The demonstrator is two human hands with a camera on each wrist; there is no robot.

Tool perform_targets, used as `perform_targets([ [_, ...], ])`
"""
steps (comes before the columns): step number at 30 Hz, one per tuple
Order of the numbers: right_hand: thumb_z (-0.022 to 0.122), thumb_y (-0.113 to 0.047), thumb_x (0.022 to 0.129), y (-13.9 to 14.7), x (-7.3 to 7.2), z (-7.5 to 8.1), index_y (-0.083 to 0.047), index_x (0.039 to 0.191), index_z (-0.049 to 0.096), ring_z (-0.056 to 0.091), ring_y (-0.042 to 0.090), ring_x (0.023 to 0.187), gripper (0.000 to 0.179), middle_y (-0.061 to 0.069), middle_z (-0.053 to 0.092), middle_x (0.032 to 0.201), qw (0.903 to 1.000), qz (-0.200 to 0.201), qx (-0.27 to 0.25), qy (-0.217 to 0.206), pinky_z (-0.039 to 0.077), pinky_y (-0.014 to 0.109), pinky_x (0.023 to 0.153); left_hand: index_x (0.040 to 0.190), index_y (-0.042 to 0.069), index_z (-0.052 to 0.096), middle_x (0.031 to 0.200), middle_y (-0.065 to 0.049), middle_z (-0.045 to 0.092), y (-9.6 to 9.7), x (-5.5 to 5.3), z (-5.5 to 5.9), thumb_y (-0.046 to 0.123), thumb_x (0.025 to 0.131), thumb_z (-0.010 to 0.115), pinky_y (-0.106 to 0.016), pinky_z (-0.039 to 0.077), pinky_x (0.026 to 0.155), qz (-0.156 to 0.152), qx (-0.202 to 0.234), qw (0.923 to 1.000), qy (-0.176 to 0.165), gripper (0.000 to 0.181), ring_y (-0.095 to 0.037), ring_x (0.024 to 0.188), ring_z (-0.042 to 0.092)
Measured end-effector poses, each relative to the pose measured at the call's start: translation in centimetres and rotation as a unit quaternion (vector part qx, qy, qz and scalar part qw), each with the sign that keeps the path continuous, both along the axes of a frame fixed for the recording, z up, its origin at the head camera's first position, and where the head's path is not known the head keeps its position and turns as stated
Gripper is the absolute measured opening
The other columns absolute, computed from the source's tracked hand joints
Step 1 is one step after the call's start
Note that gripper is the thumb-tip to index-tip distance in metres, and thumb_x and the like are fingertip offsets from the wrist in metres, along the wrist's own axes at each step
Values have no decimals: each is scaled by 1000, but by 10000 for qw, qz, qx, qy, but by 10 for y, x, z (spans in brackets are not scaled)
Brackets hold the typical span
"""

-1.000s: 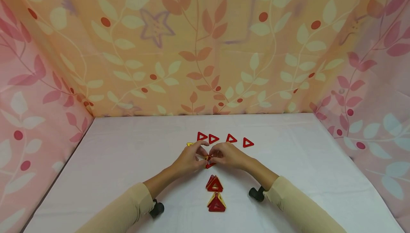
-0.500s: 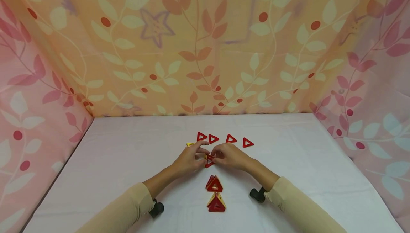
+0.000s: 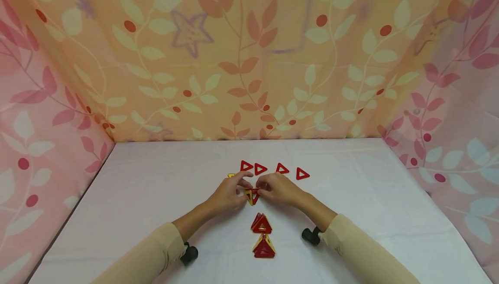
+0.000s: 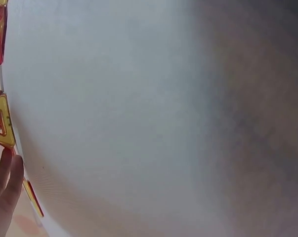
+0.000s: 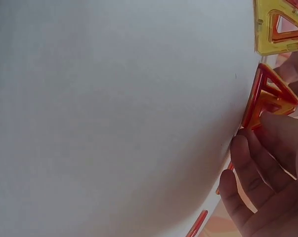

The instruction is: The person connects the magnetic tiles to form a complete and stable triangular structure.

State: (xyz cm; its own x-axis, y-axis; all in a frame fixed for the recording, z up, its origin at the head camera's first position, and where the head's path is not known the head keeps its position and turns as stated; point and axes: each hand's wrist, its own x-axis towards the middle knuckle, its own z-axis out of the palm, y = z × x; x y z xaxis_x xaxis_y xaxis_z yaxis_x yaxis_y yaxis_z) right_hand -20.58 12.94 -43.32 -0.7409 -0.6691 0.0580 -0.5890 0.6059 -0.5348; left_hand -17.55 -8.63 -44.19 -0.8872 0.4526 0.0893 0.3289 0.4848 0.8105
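Note:
My left hand (image 3: 229,193) and right hand (image 3: 277,190) meet over the middle of the table, each pinching one side of a small group of triangular magnetic tiles. On the left of the group is a yellow triangular tile (image 3: 248,196), at my left fingertips; it also shows in the left wrist view as a yellow triangular tile (image 4: 6,129). My right thumb and fingers hold the red triangular tile (image 5: 253,101), tilted up in the right wrist view. The fingers hide part of the group. Closer to me stand two red and yellow pyramids, the farther pyramid (image 3: 261,226) and the nearer pyramid (image 3: 264,250).
Beyond the hands, several red triangular tiles lie flat in a loose row, the rightmost red tile (image 3: 299,177) apart from the others. A yellow tile (image 3: 231,175) peeks out behind my left hand. White cloth (image 3: 156,167) covers the table, with a patterned curtain (image 3: 241,58) behind it.
The yellow tile has come into fuller view at the left of the group, beside the red one. Both hands shift only slightly; the pyramids and loose tiles stay put.

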Motion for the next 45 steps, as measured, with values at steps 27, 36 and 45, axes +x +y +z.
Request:
perform_targets([
  [27,64,6,84,113,-38,-3,4,125,61,61,30,103,41,15,67,115,9917,-1280,-141,41,50,50,94,129,9,57,96,4,71,-5,-1,-4,4,86,76,-30,55,82,137,-349,9990,227,47,-13,92,64],
  [36,69,5,83,110,-35,-4,0,120,64,60,23,94,38,8,67,106,9924,-1224,55,-117,53,41,85,129,9,57,96,4,72,-5,-1,-3,4,86,77,-30,55,83,120,-343,9991,211,47,-13,91,65],
  [45,76,1,83,101,-22,-3,-1,118,65,62,19,94,37,4,68,102,9962,-835,10,-254,53,41,87,129,8,57,95,4,72,-6,-1,-2,3,85,77,-31,55,84,116,-395,9990,182,48,-14,90,65],
])
